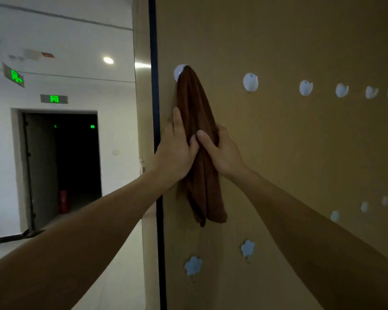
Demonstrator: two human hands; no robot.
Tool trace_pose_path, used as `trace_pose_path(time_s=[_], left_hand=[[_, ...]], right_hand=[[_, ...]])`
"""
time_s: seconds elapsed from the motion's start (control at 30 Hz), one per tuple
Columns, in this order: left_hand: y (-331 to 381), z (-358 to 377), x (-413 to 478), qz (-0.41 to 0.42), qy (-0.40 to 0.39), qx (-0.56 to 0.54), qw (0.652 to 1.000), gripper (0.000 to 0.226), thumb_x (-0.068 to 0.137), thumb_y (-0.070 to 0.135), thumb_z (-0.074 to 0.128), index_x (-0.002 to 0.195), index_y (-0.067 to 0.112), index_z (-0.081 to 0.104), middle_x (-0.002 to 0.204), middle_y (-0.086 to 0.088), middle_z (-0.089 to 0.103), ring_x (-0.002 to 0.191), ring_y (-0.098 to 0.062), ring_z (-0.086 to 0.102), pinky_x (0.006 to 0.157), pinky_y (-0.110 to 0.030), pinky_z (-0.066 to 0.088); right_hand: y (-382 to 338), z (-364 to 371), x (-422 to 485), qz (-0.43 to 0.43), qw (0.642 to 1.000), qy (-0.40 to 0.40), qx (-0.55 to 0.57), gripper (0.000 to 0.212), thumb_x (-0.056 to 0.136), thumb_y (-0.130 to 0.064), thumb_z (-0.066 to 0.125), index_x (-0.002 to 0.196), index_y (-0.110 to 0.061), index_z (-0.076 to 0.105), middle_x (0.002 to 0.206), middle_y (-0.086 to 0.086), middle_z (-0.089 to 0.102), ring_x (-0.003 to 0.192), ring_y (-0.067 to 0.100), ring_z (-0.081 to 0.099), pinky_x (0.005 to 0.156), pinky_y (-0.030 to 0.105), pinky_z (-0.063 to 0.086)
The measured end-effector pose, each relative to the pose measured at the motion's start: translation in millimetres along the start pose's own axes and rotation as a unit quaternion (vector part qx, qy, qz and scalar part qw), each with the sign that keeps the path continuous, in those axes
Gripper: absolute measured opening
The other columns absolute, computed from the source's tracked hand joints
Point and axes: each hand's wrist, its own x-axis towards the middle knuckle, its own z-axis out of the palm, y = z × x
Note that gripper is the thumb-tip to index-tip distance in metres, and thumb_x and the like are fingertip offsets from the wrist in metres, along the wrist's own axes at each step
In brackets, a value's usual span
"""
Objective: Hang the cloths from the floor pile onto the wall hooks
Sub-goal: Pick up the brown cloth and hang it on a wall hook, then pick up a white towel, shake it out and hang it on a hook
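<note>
A brown cloth (195,97) hangs in a long bunched drape from the leftmost round white hook (179,71) in the upper row on the tan wall panel (300,142). My left hand (177,151) lies flat against the cloth's left edge, fingers straight and pointing up, thumb touching the fabric. My right hand (222,151) grips the middle of the cloth from the right, thumb across the front and fingers curled round the far side. The floor pile is out of view.
Several bare round white hooks, the nearest (250,82), run rightward along the panel. A lower row holds pale blue flower-shaped hooks (193,265), (247,247). A dark vertical strip (158,198) edges the panel. To the left, a corridor leads to a dark doorway (63,164) with a red extinguisher (63,201).
</note>
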Motion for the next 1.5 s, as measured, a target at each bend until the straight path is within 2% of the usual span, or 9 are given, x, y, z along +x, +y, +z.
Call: trace_pose_path(time_s=[0.13,0.2,0.27,0.37,0.47,0.6,0.7,1.03,1.5], left_hand=[[-14,0,-21,0.042,0.008,0.119,0.992,0.074,0.097,0.044,0.038,0.152,0.006,0.005,0.157,-0.016,0.015,0.142,-0.032,0.019,0.116,-0.044,0.02],[-21,-1,-31,0.089,-0.006,0.157,0.984,0.074,0.097,0.044,0.035,0.152,0.006,0.005,0.16,-0.015,0.004,0.147,-0.03,0.004,0.119,-0.046,0.01],[-25,1,-48,0.152,-0.028,0.183,0.971,0.072,0.096,0.043,0.031,0.152,0.006,0.006,0.16,-0.015,0.0,0.148,-0.029,-0.003,0.119,-0.049,0.007],[-17,13,-82,0.221,-0.069,0.187,0.955,0.069,0.095,0.044,0.027,0.152,0.009,0.011,0.16,-0.014,0.0,0.147,-0.028,-0.007,0.118,-0.05,0.004],[5,29,-125,0.244,-0.143,0.155,0.947,0.067,0.094,0.046,0.023,0.152,0.015,0.011,0.161,-0.01,0.0,0.147,-0.026,-0.011,0.118,-0.051,0.0],[46,53,-186,0.302,-0.21,0.099,0.925,0.063,0.092,0.045,0.036,0.148,0.017,0.031,0.159,-0.008,0.017,0.148,-0.027,0.006,0.116,-0.054,0.004],[90,74,-234,0.297,-0.295,0.059,0.906,0.066,0.091,0.047,0.036,0.15,0.018,0.025,0.161,-0.006,0.01,0.148,-0.025,0.001,0.114,-0.055,0.0],[316,115,-420,0.391,-0.503,-0.085,0.766,0.069,0.094,0.051,0.027,0.153,0.022,0.007,0.161,-0.003,-0.003,0.147,-0.024,-0.008,0.112,-0.057,-0.007],[527,114,-652,0.496,-0.596,-0.205,0.597,0.069,0.092,0.055,0.028,0.151,0.024,0.01,0.16,-0.004,0.007,0.147,-0.026,0.003,0.113,-0.054,0.007]], right_hand=[[-1,-2,-36,0.034,0.999,0.018,-0.036,0.07,0.082,-0.074,0.047,0.135,-0.029,0.04,0.11,-0.026,0.057,0.095,-0.01,0.06,0.085,0.026,0.053],[0,-3,-57,0.069,0.995,0.033,-0.065,0.078,0.083,-0.075,0.043,0.141,-0.022,0.036,0.128,-0.008,0.057,0.111,0.001,0.058,0.095,0.037,0.051],[1,-6,-83,0.118,0.986,0.045,-0.113,0.092,0.082,-0.078,0.037,0.152,-0.019,0.022,0.147,0.006,0.041,0.129,0.017,0.047,0.106,0.044,0.042],[7,-17,-133,0.164,0.969,0.061,-0.174,0.094,0.081,-0.079,0.032,0.153,-0.021,0.02,0.151,0.006,0.035,0.134,0.018,0.039,0.11,0.042,0.036],[17,-37,-194,0.231,0.942,0.067,-0.234,0.078,0.091,-0.068,0.036,0.152,-0.022,0.024,0.151,0.005,0.034,0.137,0.02,0.036,0.114,0.042,0.03],[25,-82,-284,0.336,0.883,0.061,-0.322,0.07,0.094,-0.064,0.034,0.151,-0.023,0.027,0.153,0.006,0.031,0.138,0.026,0.035,0.114,0.043,0.028],[22,-124,-357,0.409,0.835,0.063,-0.362,0.068,0.095,-0.063,0.035,0.15,-0.023,0.029,0.152,0.009,0.03,0.139,0.029,0.032,0.113,0.04,0.028],[-41,-273,-609,0.56,0.695,0.118,-0.435,0.058,0.096,-0.059,0.036,0.142,-0.024,0.041,0.145,0.013,0.04,0.128,0.034,0.04,0.104,0.046,0.035],[-110,-341,-850,0.735,0.508,0.195,-0.404,0.055,0.097,-0.048,0.043,0.145,-0.019,0.04,0.146,0.013,0.039,0.132,0.035,0.035,0.108,0.041,0.031]])
